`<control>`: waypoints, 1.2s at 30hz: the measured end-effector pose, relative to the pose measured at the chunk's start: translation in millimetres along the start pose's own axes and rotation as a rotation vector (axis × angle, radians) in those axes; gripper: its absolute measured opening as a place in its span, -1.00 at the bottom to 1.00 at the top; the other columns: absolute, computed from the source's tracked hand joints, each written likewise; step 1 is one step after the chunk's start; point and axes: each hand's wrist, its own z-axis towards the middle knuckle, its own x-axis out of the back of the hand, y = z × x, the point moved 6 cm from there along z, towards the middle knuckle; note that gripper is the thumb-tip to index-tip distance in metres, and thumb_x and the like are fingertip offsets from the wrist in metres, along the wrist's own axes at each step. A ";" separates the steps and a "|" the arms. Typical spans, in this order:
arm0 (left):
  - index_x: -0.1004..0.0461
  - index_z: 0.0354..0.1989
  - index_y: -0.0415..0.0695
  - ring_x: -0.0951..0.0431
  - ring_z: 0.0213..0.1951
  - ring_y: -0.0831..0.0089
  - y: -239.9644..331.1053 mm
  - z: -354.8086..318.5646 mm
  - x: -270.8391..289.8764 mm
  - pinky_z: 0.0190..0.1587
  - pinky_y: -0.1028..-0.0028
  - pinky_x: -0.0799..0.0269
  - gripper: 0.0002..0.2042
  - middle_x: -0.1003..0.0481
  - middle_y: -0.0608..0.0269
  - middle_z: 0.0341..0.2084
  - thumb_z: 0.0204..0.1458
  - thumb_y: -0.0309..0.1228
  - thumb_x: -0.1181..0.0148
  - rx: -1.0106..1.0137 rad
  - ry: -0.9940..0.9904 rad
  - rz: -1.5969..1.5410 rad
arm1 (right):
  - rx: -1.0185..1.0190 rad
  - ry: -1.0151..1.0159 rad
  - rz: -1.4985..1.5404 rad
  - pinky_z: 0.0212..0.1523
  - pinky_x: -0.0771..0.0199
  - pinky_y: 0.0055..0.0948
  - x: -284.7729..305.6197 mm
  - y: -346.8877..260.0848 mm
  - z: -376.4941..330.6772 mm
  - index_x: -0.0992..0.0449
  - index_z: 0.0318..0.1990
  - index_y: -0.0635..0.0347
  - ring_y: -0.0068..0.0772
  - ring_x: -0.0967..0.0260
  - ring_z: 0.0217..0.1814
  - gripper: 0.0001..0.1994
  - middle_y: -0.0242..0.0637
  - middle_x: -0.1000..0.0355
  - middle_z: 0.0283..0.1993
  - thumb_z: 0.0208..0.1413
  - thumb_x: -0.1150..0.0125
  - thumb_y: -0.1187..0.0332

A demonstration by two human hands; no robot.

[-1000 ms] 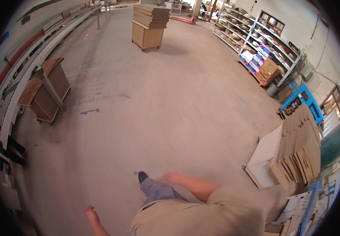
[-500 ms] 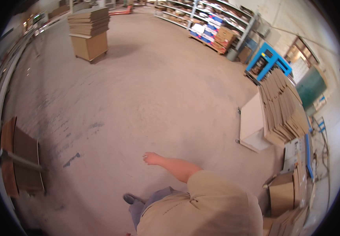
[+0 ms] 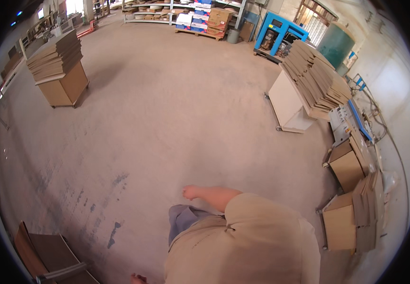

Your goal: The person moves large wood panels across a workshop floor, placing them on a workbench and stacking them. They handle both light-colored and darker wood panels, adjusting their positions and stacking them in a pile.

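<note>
My right hand [image 3: 189, 192] swings out in front of my body, over the bare floor. Its fingers are curled into a loose fist, and nothing shows in it. Of my left hand [image 3: 138, 279] only a small, dim part shows at the lower edge, beside my beige shirt [image 3: 243, 241]. Its fingers are too blurred and cut off to read. Neither hand touches anything that I can see. Nearest to my left hand is a brown-panelled cart [image 3: 53, 255] with a metal bar, at the lower left.
Flat cardboard is stacked on a wheeled box [image 3: 63, 87] at the far left and on a white cart [image 3: 290, 102] at the right. More wheeled boxes [image 3: 340, 222] line the right wall. A blue machine [image 3: 278, 35], green tank [image 3: 335, 45] and loaded shelves [image 3: 150, 12] stand farther back.
My view has turned right and moved forward: the far-left stack slid left, the white cart came up and left. My right hand has curled closer; part of my left hand has come into view.
</note>
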 end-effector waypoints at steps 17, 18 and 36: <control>-0.49 -0.35 -0.27 -0.52 -0.63 0.34 99.8 6.7 -40.2 -0.54 0.37 -0.44 -0.73 -0.53 0.08 -0.61 0.04 -0.26 -0.10 -0.001 0.236 0.120 | -0.104 -0.446 -0.081 -0.41 -0.40 -0.30 25.5 -279.2 239.7 -0.38 -0.08 0.11 -0.35 -0.49 -0.38 -0.75 -0.22 -0.50 -0.26 0.20 0.05 0.20; -0.49 -0.37 -0.27 -0.52 -0.63 0.34 101.1 0.8 -23.6 -0.53 0.37 -0.44 -0.72 -0.53 0.09 -0.62 0.04 -0.25 -0.10 0.029 0.335 0.050 | -0.038 -0.406 -0.113 -0.41 -0.40 -0.30 28.7 -317.4 257.6 -0.38 -0.08 0.11 -0.35 -0.49 -0.38 -0.75 -0.22 -0.50 -0.26 0.19 0.05 0.20; -0.25 0.06 -0.33 -0.48 -0.64 0.35 -32.9 -78.8 73.4 -0.61 0.37 -0.41 -0.59 -0.46 0.12 -0.65 0.08 -0.36 -0.09 0.203 1.367 -0.921 | 1.263 -1.084 -0.928 -0.14 -0.47 -0.33 -349.8 -865.1 157.7 -0.43 0.01 0.23 -0.18 -0.53 -0.18 -0.70 -0.10 -0.53 -0.26 0.16 -0.08 0.30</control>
